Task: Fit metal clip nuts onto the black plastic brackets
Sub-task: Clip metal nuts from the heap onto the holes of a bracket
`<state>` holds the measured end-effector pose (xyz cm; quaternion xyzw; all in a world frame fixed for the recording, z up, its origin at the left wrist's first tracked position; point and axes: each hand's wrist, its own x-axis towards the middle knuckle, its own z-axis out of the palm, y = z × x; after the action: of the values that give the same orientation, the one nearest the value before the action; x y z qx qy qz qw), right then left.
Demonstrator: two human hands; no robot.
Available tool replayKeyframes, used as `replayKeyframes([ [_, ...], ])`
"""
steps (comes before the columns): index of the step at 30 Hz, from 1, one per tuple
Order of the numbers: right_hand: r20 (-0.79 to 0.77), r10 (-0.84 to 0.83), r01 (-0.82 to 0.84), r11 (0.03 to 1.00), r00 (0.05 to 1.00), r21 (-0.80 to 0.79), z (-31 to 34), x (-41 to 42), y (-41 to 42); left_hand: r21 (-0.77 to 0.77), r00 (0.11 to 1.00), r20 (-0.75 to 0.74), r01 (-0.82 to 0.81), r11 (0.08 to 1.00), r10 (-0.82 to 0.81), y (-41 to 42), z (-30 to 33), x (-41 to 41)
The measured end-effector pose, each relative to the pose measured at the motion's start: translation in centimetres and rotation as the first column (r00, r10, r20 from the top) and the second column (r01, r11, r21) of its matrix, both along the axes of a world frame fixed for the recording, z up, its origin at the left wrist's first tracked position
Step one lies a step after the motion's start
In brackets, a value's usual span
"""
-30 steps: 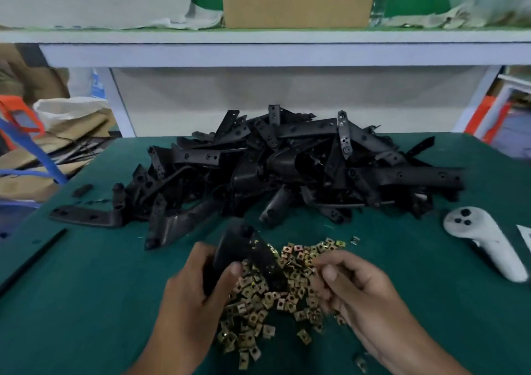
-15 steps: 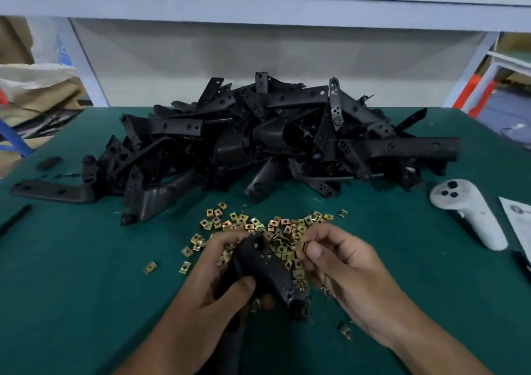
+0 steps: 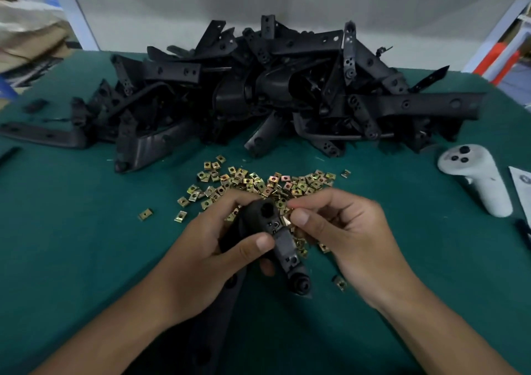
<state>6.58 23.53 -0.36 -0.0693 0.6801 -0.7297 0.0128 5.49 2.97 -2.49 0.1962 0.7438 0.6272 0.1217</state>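
A: Why is the left hand (image 3: 212, 255) wrapped round that bracket (image 3: 274, 238) like that?

B: To steady it, I think. The fingers and thumb are curled around the black piece, holding it just above the green table (image 3: 71, 231) with its holed face turned up, so the edge by the holes sits open to the other hand.

A: And the right hand (image 3: 342, 237)?

B: Its thumb and forefinger pinch one small clip nut (image 3: 286, 220), pressed right against the bracket's edge beside the holes. It looks like the nut is being slid on; whether it is seated yet I cannot tell.

A: Where are the rest?

B: The loose nuts (image 3: 258, 182) lie scattered just beyond both hands, close enough to grab the next one. The pile of brackets (image 3: 273, 93) is heaped farther back. A white controller (image 3: 477, 179) lies off to the right, well apart from the work.
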Motion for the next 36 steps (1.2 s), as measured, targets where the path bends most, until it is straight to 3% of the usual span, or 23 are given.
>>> replayKeyframes([
  [15,-0.002,-0.025,0.025,0.999,1.000,0.039,0.4,0.3,-0.5,0.024,1.000,-0.012,0.019,1.000,-0.019,-0.1,-0.2,-0.1],
  [23,0.055,-0.010,0.015,0.996,0.998,-0.089,0.0,0.8,-0.9,0.032,0.999,-0.005,0.054,0.998,-0.054,-0.1,-0.1,-0.1],
  [29,0.167,-0.042,0.069,0.985,0.985,-0.159,-0.5,1.2,-1.6,0.036,1.000,-0.024,-0.017,0.999,0.017,0.0,-0.2,0.0],
  [36,0.269,0.120,-0.042,0.960,0.956,-0.278,-0.4,1.6,-1.9,0.105,0.999,-0.014,-0.039,0.994,0.041,0.5,-0.1,0.5],
])
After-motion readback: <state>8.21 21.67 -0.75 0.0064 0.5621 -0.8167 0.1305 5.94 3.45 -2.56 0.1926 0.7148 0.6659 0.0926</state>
